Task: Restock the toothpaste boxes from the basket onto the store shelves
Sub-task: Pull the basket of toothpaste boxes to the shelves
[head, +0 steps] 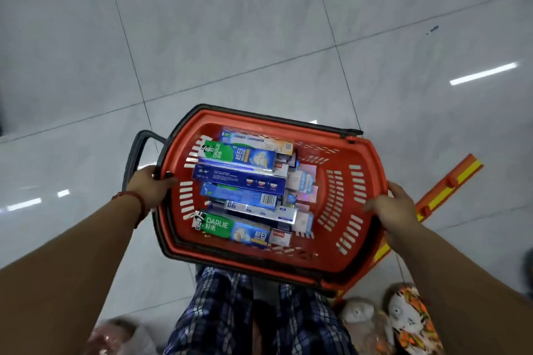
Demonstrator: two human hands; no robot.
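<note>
Head view, looking straight down: a red basket point(321, 179) held between both hands over a pale tiled floor point(259, 37). The left hand point(150, 187) has its fingers curled over the rim at one end, beside the root of the grey handle point(134, 153), which sticks out past that hand; a red band point(131, 198) circles the wrist. The right hand point(395, 207) clasps the opposite end, thumb lying along the rim, the other fingers apparently tucked under the edge, though they are hidden. The toothpaste boxes point(245, 181) lie flat in a stack inside the basket, closer to the left grip than to the right. Just past the right hand, an orange and yellow strip point(450, 187) lies on the floor
</note>
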